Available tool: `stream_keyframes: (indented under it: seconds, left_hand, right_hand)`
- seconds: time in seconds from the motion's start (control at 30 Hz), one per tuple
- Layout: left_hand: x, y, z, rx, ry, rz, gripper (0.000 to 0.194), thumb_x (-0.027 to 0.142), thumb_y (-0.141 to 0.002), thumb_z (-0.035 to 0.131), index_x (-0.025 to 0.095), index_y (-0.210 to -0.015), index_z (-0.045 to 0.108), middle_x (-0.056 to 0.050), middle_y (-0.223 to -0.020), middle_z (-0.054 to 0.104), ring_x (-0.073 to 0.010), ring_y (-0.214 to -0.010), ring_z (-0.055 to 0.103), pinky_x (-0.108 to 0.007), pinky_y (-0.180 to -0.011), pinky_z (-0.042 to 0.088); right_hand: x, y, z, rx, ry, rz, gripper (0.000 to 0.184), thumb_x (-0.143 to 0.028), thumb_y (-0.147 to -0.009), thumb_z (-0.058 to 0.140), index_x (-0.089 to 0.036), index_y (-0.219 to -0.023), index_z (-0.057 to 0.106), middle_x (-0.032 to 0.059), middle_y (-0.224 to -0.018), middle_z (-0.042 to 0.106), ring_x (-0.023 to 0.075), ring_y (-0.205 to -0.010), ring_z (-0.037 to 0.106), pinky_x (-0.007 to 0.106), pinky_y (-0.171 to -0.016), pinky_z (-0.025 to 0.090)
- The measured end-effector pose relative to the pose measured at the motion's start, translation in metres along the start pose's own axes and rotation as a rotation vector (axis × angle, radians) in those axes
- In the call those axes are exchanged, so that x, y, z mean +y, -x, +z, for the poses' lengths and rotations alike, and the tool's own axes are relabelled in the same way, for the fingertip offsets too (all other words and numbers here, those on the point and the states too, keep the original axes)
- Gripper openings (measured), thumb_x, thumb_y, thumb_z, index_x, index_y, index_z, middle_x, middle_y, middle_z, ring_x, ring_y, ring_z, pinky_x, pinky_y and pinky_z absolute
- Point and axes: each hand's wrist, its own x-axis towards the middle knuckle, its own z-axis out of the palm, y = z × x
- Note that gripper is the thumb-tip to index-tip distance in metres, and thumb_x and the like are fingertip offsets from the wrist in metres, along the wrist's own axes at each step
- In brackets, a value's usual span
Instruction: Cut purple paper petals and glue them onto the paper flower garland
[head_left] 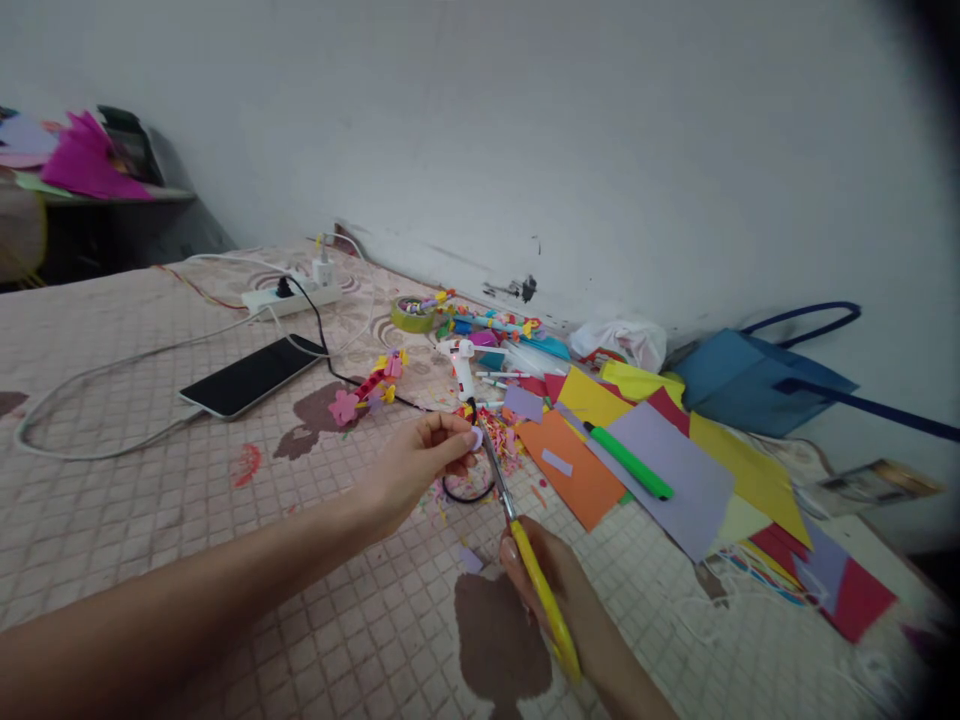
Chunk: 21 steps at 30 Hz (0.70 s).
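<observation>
Between thumb and fingers, my left hand pinches a small pale lilac piece of paper. My right hand is closed round the yellow handles of a pair of scissors. The metal blades point away from me, their tips right beside the paper piece; I cannot tell whether they touch it. Just beyond lies a white hot glue gun with a black cord. Tiny colourful paper scraps are scattered under and around the blades, and a lilac scrap lies nearer to me.
To the right are coloured sheets, among them an orange sheet, a green marker and a blue bag. A phone on a white cable, a power strip, tape and a flower-decorated strip lie left and behind.
</observation>
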Motion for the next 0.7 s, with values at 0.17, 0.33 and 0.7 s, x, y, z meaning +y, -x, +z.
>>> stream_keyframes:
  seconds: [0.17,0.33,0.7]
  left_hand:
    - [-0.001,-0.001,0.0,0.0,0.026,-0.015,0.019,0.026,-0.07,0.07,0.013,-0.079,0.059,0.002,-0.066,0.06,-0.0067,-0.06,0.054,-0.02,-0.061,0.043]
    - [0.0,0.0,0.001,0.02,0.027,-0.014,0.019,0.026,-0.069,0.071,0.013,-0.074,0.057,0.001,-0.07,0.06,-0.0071,-0.063,0.056,-0.02,-0.062,0.043]
    - [-0.003,-0.001,0.001,0.024,0.052,0.0,0.019,0.025,-0.068,0.071,0.013,-0.072,0.057,0.001,-0.067,0.061,-0.0074,-0.063,0.055,-0.02,-0.062,0.042]
  right_hand:
    - [-0.004,0.001,0.0,-0.015,-0.054,-0.001,0.031,-0.046,-0.079,0.041,-0.022,-0.061,0.033,-0.0062,-0.053,0.032,0.0084,-0.044,0.034,0.02,-0.04,0.028]
    - [-0.001,0.001,0.001,0.008,-0.019,-0.009,0.028,-0.042,-0.079,0.043,-0.022,-0.061,0.033,-0.0063,-0.053,0.031,0.0083,-0.044,0.033,0.02,-0.04,0.027]
    - [0.006,0.0,-0.003,-0.017,-0.066,-0.029,0.023,-0.034,-0.079,0.046,-0.021,-0.063,0.037,-0.0061,-0.055,0.033,0.0079,-0.047,0.03,0.02,-0.042,0.025]
